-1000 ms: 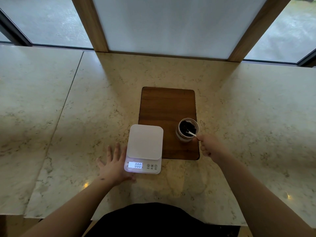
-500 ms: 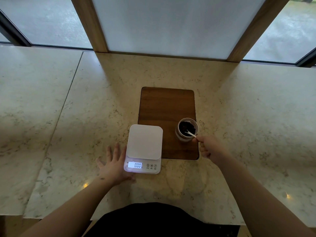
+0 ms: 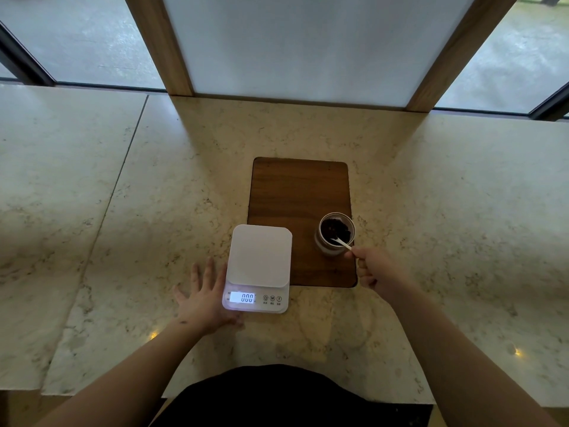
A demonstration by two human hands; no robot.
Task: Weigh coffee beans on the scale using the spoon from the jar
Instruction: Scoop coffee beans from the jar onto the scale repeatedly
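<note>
Little has moved: the right hand (image 3: 374, 271) still pinches the white spoon (image 3: 341, 242) in the jar of coffee beans (image 3: 335, 234), right of centre; left hand (image 3: 205, 298) stays spread flat beside the scale (image 3: 260, 266).

Left hand (image 3: 205, 298) flat (fingers spread), right hand (image 3: 374, 268) fisted.

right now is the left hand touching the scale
Touching. The head view shows the left hand flat on the counter, its thumb side pressed against the scale at the near left corner, no gap.
</note>
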